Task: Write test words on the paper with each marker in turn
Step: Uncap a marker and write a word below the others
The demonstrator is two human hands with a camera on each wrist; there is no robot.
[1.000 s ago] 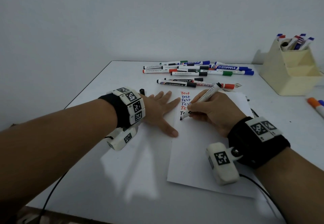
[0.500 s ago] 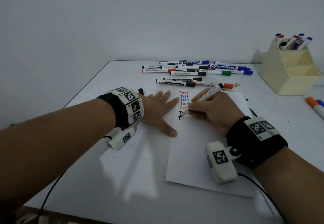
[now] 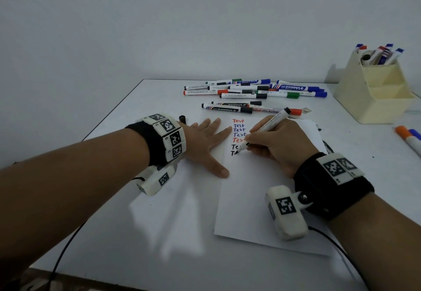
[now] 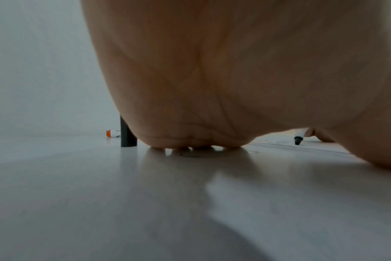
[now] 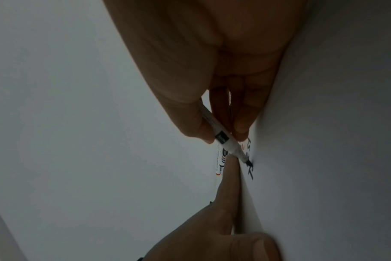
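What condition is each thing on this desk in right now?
Black marker: uncapped, tip on the paper.
Paper: flat, seven lines begun.
Black cap: standing upright on the table.
Left hand: flat, fingers spread, touching the paper's edge.
Right hand: gripping the marker.
Spare markers: capped, lying down.
Yellow holder: upright, markers inside.

You've got: paper (image 3: 262,199) 1 | held marker (image 3: 266,128) 1 | loose markers (image 3: 237,95) at 12 o'clock, about 12, overlapping | edge markers (image 3: 407,138) at 3 o'clock, 2 | holder (image 3: 376,94) 1 | cap (image 3: 182,119) 1
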